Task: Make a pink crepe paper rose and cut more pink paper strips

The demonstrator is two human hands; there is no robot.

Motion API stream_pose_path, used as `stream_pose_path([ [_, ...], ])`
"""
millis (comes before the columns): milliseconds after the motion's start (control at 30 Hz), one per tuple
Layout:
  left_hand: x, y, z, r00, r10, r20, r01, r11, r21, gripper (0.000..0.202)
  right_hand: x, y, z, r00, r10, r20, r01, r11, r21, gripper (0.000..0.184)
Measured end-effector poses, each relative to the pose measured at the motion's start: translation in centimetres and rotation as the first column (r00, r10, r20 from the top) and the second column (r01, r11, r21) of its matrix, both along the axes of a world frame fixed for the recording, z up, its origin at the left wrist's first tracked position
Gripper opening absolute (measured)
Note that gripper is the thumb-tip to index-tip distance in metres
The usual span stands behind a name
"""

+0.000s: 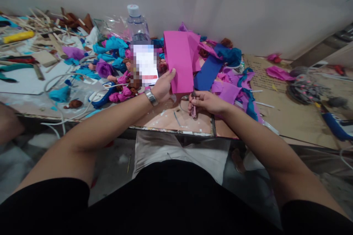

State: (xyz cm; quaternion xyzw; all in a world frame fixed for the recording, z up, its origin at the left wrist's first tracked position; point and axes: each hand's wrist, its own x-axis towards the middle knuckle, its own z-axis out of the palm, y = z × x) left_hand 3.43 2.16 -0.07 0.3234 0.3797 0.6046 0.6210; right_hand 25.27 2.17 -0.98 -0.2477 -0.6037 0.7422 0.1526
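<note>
Folded bright pink crepe paper [178, 60] stands upright over the table, pinched at its lower left edge by my left hand [162, 86]. My right hand [205, 102] is closed around small scissors [193, 112] whose blades point away from me. Their tips meet the lower right corner of the pink paper; how far the blades are apart I cannot tell. Just behind my right hand lies a strip of dark blue crepe paper [209, 73]. Purple crepe paper [227, 91] is heaped to its right. A phone [145, 64] with a lit, blurred screen is propped beyond my left hand.
A water bottle [138, 25] stands behind the phone. Crumpled paper flowers [104, 68] and a white cable [63, 77] spread leftward, with wooden sticks [41, 33] and a yellow handle [18, 36] farther out. Cardboard [281, 106] and a blue-handled tool [335, 123] lie at right.
</note>
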Motion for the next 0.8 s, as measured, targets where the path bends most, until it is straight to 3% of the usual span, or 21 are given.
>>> stream_pose_path([
  [400, -0.14, 0.32, -0.45, 1.000, 0.021, -0.019, -0.021, 1.000, -0.003, 0.034, -0.03, -0.08, 0.04, 0.998, -0.059, -0.006, 0.059, 0.998, -0.021, 0.051],
  [800, -0.17, 0.39, -0.28, 0.998, 0.053, -0.030, -0.052, 0.998, 0.017, 0.038, -0.27, 0.25, -0.22, 0.982, -0.186, -0.024, 0.180, 0.970, -0.161, 0.038],
])
